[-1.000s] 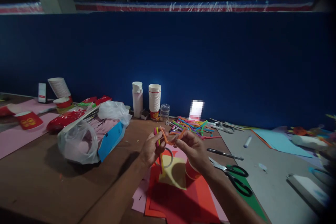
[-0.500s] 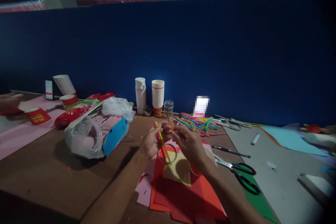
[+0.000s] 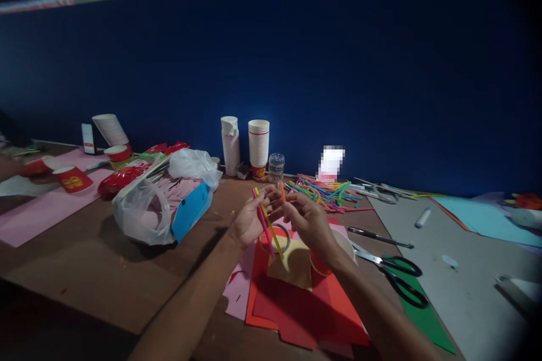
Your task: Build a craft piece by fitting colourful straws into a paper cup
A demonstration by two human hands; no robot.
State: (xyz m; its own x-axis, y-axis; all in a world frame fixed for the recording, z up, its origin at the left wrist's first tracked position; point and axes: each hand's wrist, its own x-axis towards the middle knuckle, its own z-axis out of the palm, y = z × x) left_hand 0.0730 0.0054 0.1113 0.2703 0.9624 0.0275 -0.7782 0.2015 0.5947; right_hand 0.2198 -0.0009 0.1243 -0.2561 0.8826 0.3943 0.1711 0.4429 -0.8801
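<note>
My left hand (image 3: 245,224) is closed around a pink straw (image 3: 265,224) and a yellow straw (image 3: 277,243), which slant down from the thumb. Close beside it, my right hand (image 3: 311,223) pinches a short orange straw (image 3: 283,192) upright between thumb and fingers. Below the hands lie a roll of tape (image 3: 289,240), a yellow paper square (image 3: 292,272) and red paper sheets (image 3: 292,313). A red-and-white paper cup (image 3: 320,264) is partly hidden behind my right forearm. Colourful straws (image 3: 324,192) lie in a pile just beyond.
Scissors (image 3: 383,262) and a black pen (image 3: 381,237) lie right of my right arm. Left stands a plastic bag (image 3: 144,220) of pink paper. Stacked paper cups (image 3: 258,144) and a small bottle (image 3: 276,168) line the blue partition (image 3: 271,56). Another person's blurred hand is far left.
The view has shifted a little, so most things sit farther right. Both my hands keep their straws. At far left the other person's hand has moved away, leaving a tilted red cup in sight.
</note>
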